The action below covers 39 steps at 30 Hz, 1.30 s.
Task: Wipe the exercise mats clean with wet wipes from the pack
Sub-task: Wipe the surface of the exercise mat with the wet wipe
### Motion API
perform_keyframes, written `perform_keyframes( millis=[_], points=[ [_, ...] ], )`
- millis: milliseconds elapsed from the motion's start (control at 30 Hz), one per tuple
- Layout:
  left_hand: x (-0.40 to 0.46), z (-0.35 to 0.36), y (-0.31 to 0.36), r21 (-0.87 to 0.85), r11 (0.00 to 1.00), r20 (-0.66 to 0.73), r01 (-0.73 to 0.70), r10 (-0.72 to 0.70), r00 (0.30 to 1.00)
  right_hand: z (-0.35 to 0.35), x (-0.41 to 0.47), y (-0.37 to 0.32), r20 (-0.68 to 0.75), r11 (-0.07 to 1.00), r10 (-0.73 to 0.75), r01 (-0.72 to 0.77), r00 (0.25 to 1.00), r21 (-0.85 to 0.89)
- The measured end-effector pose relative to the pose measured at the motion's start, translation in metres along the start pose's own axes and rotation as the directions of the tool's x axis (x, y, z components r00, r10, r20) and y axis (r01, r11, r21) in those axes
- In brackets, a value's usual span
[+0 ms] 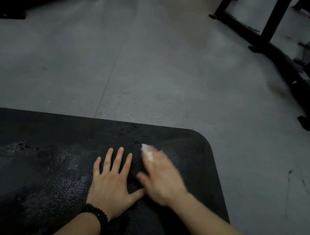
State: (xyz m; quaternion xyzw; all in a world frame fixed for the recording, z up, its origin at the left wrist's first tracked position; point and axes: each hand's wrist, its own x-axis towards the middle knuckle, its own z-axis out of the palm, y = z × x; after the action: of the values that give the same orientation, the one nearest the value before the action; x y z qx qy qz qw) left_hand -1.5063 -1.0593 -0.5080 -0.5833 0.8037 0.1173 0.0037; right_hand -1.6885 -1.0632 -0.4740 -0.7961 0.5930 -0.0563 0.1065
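Observation:
A black textured exercise mat (38, 164) lies on the grey floor and fills the lower left; its rounded far right corner is in view. Wet streaks and dull patches show on its surface. My left hand (113, 180) rests flat on the mat with fingers spread; a dark bead bracelet circles its wrist. My right hand (162, 179) is blurred just to its right, pressing a small crumpled white wet wipe (147, 152) under its fingertips against the mat. The wipe pack is not in view.
Grey floor (153, 71) stretches beyond the mat. Black metal gym equipment frames (274, 50) run along the right side, and more dark equipment (10, 3) sits at the top left.

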Motion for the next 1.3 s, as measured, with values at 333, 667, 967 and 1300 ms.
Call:
perform_keyframes(
  millis=[333,667,967,1300],
  points=[
    [0.000,0.002,0.003,0.041,0.999,-0.030,0.008,-0.007,1.000,0.012,0.047,-0.007,0.072,0.999,0.003,-0.006,0.997,0.043],
    [0.001,0.007,0.002,0.048,0.999,-0.075,-0.006,0.009,0.997,0.002,0.052,0.061,-0.117,0.793,0.609,-0.606,0.785,0.059],
    [0.002,0.007,0.001,0.028,1.000,-0.106,-0.008,0.011,0.994,-0.017,0.056,0.082,-0.167,0.804,0.589,-0.594,0.791,0.020],
    [0.001,0.009,0.001,0.048,0.999,-0.099,-0.010,0.015,0.995,-0.004,0.037,-0.002,-0.093,0.989,0.121,-0.112,0.988,0.097]
  ],
)
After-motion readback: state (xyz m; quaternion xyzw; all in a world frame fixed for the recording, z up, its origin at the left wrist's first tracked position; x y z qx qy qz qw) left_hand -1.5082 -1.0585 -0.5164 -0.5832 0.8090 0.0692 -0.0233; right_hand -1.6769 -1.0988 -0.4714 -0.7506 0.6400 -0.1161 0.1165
